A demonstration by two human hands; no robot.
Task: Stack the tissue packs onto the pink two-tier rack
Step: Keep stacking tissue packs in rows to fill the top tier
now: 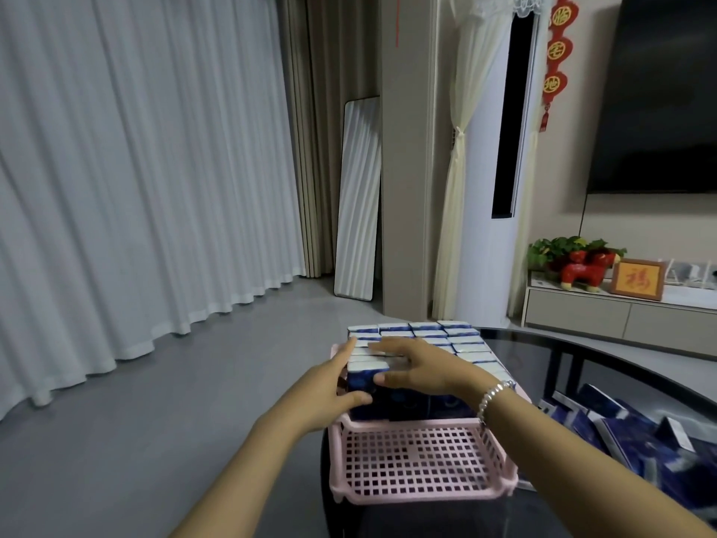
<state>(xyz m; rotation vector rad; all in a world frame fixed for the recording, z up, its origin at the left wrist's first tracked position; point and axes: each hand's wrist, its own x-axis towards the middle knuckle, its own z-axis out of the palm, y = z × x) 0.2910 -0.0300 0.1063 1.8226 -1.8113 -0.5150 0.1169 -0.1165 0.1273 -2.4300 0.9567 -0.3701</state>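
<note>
Dark glass surface (543, 343) carried the pink two-tier rack (419, 495). Tissue packs (438, 335) filled it in four rows. Left hand (329, 390) gripped the corner pack; right hand (419, 366) pressed flat on top.

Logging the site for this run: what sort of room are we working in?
Most likely a home living room. A wall-mounted television hangs above a low media cabinet, floor-length curtains cover the left wall, and the pink rack sits on a dark glass coffee table.
</note>
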